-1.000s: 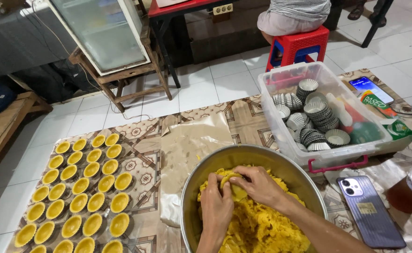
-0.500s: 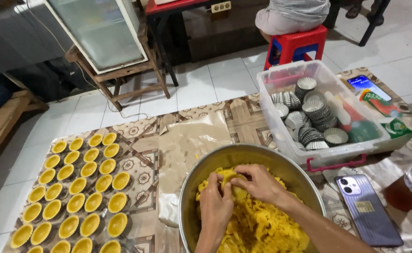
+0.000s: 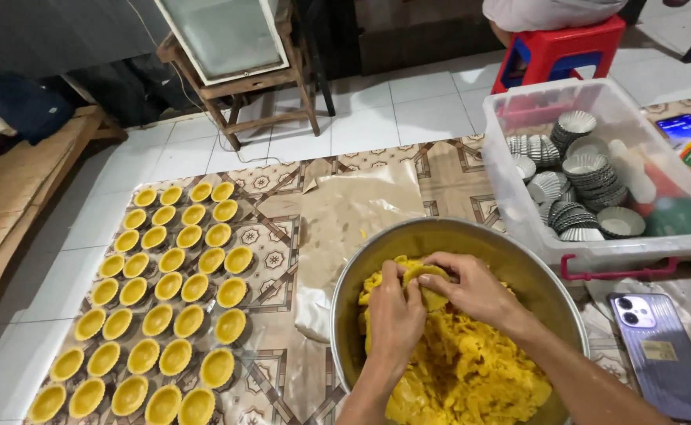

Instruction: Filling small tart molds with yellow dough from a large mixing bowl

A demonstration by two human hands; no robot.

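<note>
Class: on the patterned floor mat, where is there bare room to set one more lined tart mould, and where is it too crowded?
Free: the brown paper sheet between the rows of yellow dough-lined tart moulds and the round metal bowl. Crowded: those rows, and the clear plastic tub of empty fluted tins.

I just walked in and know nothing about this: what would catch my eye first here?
Both hands, left hand and right hand, pinch bright yellow dough inside a big metal bowl at bottom centre. To the left, rows of dough-lined tart moulds cover the patterned mat.
</note>
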